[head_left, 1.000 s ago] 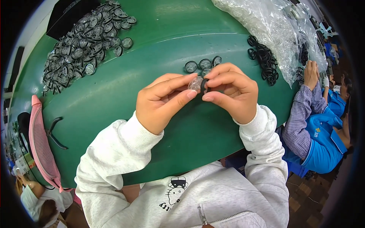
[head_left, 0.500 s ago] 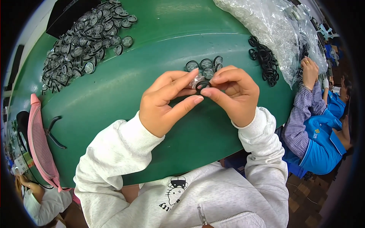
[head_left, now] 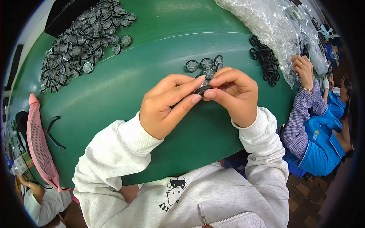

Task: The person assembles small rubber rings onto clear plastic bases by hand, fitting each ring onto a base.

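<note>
Between my two hands is a small clear plastic wheel with a black rubber ring (head_left: pixel 203 89) around its near side. My left hand (head_left: pixel 167 100) pinches it with thumb and fingers from the left. From the right, my right hand (head_left: pixel 235 95) grips the same piece, its thumb pressed against the black ring. The fingertips partly cover the clear part, so how far the ring sits on it cannot be told. Just beyond my fingers lie several clear wheels with black rims (head_left: pixel 207 63) on the green table (head_left: pixel 114 100).
A big heap of black-rimmed clear wheels (head_left: pixel 81 43) lies far left by a black box (head_left: pixel 70 15). Loose black rings (head_left: pixel 264 57) lie right, beside a clear plastic bag (head_left: pixel 270 30). A pink mesh case (head_left: pixel 40 144) and pliers (head_left: pixel 53 133) sit left. A co-worker's hand (head_left: pixel 303 70) is at right.
The black ring has tilted and now lies against the clear wheel. My left fingers and right thumb have closed in around it. The co-worker's hand at right has shifted slightly.
</note>
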{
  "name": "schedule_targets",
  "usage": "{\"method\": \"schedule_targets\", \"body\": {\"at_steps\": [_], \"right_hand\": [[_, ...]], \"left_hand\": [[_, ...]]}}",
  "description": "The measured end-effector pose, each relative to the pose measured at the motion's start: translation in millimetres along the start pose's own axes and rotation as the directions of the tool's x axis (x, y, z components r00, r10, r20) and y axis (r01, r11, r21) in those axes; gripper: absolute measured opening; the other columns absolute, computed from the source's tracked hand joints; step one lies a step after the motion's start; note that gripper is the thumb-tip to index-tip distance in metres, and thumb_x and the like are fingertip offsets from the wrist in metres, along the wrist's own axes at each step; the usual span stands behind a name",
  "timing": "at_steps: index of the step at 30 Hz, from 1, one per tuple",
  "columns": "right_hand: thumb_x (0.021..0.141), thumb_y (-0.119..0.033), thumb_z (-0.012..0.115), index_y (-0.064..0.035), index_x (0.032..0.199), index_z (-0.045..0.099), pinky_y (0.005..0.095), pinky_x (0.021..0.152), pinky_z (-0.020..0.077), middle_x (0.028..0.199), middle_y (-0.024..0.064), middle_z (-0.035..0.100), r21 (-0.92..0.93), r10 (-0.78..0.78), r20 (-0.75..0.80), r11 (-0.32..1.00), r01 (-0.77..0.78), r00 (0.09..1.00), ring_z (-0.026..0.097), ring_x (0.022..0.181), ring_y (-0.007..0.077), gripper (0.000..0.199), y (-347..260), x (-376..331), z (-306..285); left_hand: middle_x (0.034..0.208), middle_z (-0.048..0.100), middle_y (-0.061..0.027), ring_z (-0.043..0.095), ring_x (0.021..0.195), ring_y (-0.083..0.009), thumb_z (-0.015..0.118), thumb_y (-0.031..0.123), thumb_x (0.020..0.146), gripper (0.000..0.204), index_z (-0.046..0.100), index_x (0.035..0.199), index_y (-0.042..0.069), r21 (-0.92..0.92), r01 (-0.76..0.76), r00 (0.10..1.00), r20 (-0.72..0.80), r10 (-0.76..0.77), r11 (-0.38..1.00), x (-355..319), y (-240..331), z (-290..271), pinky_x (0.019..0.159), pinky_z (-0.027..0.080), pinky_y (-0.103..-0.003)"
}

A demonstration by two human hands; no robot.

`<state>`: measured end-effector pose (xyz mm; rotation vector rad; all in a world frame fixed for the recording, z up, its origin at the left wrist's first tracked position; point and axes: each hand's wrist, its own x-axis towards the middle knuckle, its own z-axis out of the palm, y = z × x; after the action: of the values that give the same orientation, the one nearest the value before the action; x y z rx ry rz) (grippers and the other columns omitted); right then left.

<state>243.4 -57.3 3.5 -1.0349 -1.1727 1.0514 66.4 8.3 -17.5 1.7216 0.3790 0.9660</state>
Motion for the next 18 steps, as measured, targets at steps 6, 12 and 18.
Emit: {"method": "schedule_targets", "body": {"at_steps": [6,12,18], "right_hand": [[0.068,0.009,0.071,-0.0003,0.093,0.063,0.0201,0.07,0.0504,0.091,0.0097,0.06,-0.028,0.003,0.011,1.0,-0.002,1.0,0.06,0.077,0.0147,0.028,-2.0,0.5,4.4],[0.068,0.008,0.071,-0.0003,0.093,0.064,0.0209,0.07,0.0509,0.092,0.01,0.062,-0.027,0.04,-0.002,0.999,-0.04,0.999,0.059,0.077,0.015,0.027,-4.1,-1.5,5.5],[0.067,0.008,0.071,0.0006,0.093,0.065,0.0211,0.068,0.0508,0.093,0.0115,0.063,-0.111,0.037,0.041,0.993,-0.032,0.998,0.06,0.075,0.0155,0.027,-3.9,-3.4,-2.4]], "left_hand": [[0.095,0.06,-0.0099,0.048,0.059,-0.0109,0.062,-0.007,0.076,0.034,0.064,0.108,0.002,0.103,-0.095,0.995,-0.011,0.097,0.99,-2.2,1.9,0.5,0.051,0.041,-0.02],[0.093,0.061,-0.0088,0.049,0.059,-0.0114,0.063,-0.007,0.074,0.035,0.064,0.107,0.002,0.243,-0.155,0.986,-0.013,0.163,0.958,-2.8,3.1,1.8,0.051,0.041,-0.02],[0.09,0.061,-0.0102,0.049,0.06,-0.0114,0.062,-0.006,0.075,0.032,0.064,0.107,0.001,0.253,-0.147,0.989,0.003,0.151,0.956,-4.3,5.3,1.2,0.052,0.041,-0.019]]}}
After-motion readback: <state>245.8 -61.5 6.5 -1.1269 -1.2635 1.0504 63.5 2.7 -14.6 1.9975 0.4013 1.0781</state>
